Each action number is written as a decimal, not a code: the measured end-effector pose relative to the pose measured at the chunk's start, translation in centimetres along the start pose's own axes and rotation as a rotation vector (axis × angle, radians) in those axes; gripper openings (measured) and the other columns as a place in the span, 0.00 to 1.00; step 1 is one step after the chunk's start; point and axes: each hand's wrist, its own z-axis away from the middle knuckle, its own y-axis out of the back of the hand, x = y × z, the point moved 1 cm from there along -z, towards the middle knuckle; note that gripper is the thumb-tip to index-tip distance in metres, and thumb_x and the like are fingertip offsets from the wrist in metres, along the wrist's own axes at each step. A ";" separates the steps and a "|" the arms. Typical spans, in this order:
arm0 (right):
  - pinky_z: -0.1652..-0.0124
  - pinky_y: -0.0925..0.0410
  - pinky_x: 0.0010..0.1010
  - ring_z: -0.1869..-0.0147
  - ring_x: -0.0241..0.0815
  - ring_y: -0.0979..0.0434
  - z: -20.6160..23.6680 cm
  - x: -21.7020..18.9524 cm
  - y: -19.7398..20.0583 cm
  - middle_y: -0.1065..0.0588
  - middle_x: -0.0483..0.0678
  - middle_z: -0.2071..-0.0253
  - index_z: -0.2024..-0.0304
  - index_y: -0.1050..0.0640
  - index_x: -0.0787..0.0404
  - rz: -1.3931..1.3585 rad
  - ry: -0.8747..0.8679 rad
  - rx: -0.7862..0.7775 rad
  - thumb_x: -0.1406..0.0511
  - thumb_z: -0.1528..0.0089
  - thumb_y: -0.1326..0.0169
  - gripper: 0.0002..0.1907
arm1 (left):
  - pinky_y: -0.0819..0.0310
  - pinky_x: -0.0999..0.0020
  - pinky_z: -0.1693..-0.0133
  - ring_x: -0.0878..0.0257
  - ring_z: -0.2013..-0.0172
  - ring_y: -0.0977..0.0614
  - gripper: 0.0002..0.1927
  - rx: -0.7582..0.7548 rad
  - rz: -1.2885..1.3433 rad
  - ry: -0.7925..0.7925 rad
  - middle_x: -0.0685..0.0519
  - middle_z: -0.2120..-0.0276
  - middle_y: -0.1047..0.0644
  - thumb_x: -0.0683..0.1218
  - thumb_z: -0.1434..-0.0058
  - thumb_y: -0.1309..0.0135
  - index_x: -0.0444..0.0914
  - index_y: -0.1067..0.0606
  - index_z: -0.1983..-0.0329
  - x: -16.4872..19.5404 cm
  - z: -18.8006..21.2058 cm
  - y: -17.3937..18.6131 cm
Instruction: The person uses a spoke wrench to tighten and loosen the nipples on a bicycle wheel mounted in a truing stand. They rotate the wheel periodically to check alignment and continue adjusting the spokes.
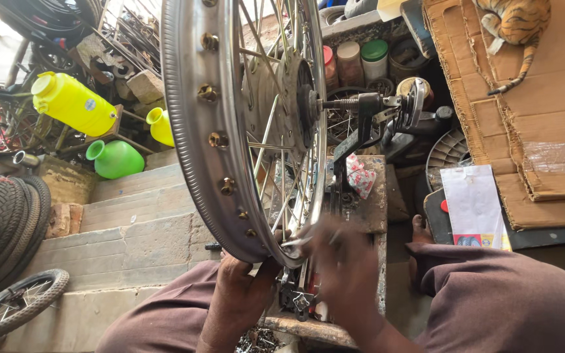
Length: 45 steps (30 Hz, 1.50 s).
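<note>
A view from above, looking down at a person's two hands working on a large spoked wheel rim (191,131). The shiny metal rim stands upright on a truing stand (354,140), filling the middle of the scene, with brass spoke nipples dotted along its inner face and thin spokes running to the hub (299,98).

The left hand (243,278) is at the near, bottom edge of the rim. Its fingers are curled closed around the rim's underside, gripping it. The right hand (344,261) sits just to the right, against the spokes near the bottom of the rim. It is blurred by motion; its fingers seem bunched narrowly around a small metal tool or spoke, but what exactly they hold cannot be told.

The stand rests on a grimy, narrow worktop (374,209) between the person's knees, which are covered in brown cloth.

To the far left stand a yellow plastic jug (73,104), a smaller yellow one and a green jug (116,158) above brick steps. Black tyres (4,225) are stacked at the left edge, with a small spoked wheel (17,304) lying near them. On the right lie sheets of cardboard (531,117), a tiger-striped soft toy (514,23) at the far right, and a white packet (473,204).
</note>
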 end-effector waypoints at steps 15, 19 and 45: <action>0.70 0.27 0.24 0.70 0.33 0.22 0.3 0.4 -0.1 0.17 0.50 0.61 0.55 0.26 0.63 0.083 -0.018 0.003 0.66 0.30 0.48 0.05 | 0.19 0.65 0.62 0.63 0.65 0.13 0.08 0.014 0.073 -0.012 0.52 0.67 0.15 0.37 0.38 0.44 0.36 0.18 0.57 1.4 -0.3 0.4; 0.68 0.26 0.28 0.68 0.40 0.21 -2.4 2.7 0.2 0.20 0.57 0.64 0.51 0.25 0.64 -0.643 -0.884 0.135 0.66 0.34 0.48 0.11 | 0.19 0.65 0.62 0.63 0.64 0.13 0.08 0.029 0.041 -0.103 0.52 0.67 0.15 0.38 0.39 0.42 0.36 0.19 0.57 1.9 -0.4 0.4; 0.74 0.32 0.25 0.74 0.32 0.25 0.6 0.1 0.0 0.17 0.47 0.66 0.54 0.21 0.61 0.236 0.104 -0.023 0.66 0.33 0.43 0.07 | 0.19 0.67 0.62 0.63 0.65 0.14 0.08 -0.001 0.108 0.006 0.52 0.66 0.15 0.38 0.38 0.43 0.37 0.18 0.57 0.4 0.2 0.3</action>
